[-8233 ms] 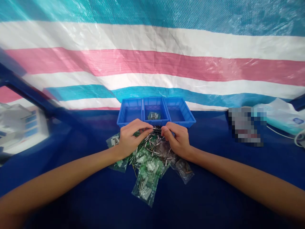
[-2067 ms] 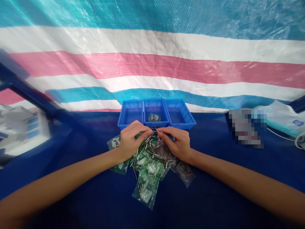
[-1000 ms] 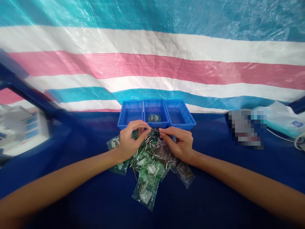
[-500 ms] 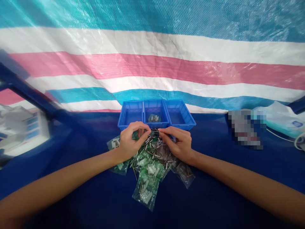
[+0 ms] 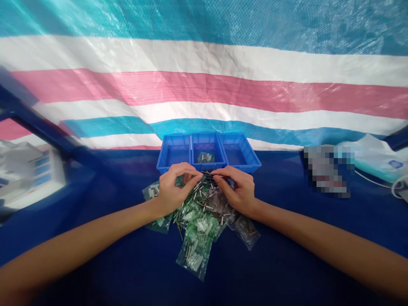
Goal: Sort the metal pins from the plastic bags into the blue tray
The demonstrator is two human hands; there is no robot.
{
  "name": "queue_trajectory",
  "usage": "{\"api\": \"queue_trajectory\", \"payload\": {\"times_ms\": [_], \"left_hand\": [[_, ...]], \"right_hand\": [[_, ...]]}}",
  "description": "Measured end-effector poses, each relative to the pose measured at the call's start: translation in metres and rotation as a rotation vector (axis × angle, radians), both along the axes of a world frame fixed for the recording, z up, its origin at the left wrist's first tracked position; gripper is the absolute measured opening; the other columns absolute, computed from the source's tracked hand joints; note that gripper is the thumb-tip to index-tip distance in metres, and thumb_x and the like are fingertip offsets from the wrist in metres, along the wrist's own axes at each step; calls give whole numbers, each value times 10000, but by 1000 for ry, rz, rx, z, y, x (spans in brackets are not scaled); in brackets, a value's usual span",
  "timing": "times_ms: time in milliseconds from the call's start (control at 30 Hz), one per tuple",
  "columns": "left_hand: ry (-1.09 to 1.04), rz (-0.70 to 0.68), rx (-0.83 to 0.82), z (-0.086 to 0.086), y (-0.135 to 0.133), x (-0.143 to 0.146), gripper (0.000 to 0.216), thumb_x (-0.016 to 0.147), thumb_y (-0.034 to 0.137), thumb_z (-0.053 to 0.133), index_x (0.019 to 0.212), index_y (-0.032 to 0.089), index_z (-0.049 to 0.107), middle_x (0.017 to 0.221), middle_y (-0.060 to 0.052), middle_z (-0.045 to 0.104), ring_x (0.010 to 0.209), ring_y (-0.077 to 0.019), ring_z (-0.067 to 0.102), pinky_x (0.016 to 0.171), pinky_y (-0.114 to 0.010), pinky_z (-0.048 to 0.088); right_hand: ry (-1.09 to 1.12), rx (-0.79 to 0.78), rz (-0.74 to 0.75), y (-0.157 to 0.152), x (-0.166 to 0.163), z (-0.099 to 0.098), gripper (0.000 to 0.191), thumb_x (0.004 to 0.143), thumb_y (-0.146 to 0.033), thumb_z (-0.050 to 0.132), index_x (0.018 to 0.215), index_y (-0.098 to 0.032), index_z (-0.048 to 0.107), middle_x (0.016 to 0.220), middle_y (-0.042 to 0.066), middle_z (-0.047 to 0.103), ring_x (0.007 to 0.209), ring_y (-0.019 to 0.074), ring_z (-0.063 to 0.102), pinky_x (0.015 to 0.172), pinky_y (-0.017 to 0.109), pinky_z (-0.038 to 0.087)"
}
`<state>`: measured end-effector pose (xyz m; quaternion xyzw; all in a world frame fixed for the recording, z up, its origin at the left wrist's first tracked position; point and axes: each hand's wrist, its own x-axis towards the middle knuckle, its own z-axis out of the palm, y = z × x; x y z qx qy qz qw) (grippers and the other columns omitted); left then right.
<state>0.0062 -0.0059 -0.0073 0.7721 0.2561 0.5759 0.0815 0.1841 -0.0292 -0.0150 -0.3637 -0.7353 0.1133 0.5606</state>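
Note:
My left hand (image 5: 174,187) and my right hand (image 5: 237,189) face each other over a heap of thin metal pins (image 5: 204,195). Each has thumb and forefinger pinched together, close to the dark pins between them. Whatever lies in either pinch is too small to make out. Under and around the pins are clear plastic bags: one (image 5: 193,255) with pale metal pieces toward me, one (image 5: 247,231) with brownish pieces at the right, and another (image 5: 151,191) partly hidden by my left hand. Green showing through the plastic runs across the heap's middle.
Three joined blue bins (image 5: 208,165) stand just beyond my hands; the middle one holds a small bag of metal pieces (image 5: 205,157). A white and blue packet (image 5: 376,157) and a cable lie at the right. Left is a blurred white box (image 5: 47,174). A striped sheet (image 5: 204,89) hangs behind.
Both hands stay pinched over the heap, with only slight finger movement. The whole view has shifted a little; bins and bags look the same.

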Motion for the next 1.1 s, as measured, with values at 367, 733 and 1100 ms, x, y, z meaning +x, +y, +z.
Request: {"api": "queue_trajectory", "payload": {"times_ms": [367, 733, 1100], "left_hand": [[45, 69, 7, 0, -1, 0, 77, 742, 143, 683, 804, 172, 647, 827, 0, 605, 562, -53, 534, 527, -201, 491], [66, 116, 39, 0, 0, -1, 78, 733, 169, 696, 796, 184, 653, 859, 1, 602, 589, -56, 539, 523, -187, 495], [63, 120, 43, -1, 0, -1, 100, 724, 160, 704, 802, 185, 647, 871, 15, 596, 570, -38, 527, 519, -177, 493]], "right_hand": [[-36, 11, 34, 1, -1, 1, 101, 836, -167, 546, 864, -169, 643, 631, -2, 606, 556, 101, 539, 526, 229, 438], [-60, -5, 78, 1, 0, -1, 114, 832, -148, 541, 863, -160, 649, 603, -14, 558, 514, 80, 476, 477, 213, 396], [-51, 17, 80, 1, -1, -2, 123, 821, -122, 546, 868, -147, 657, 585, -20, 527, 478, 65, 430, 446, 200, 370]]}}
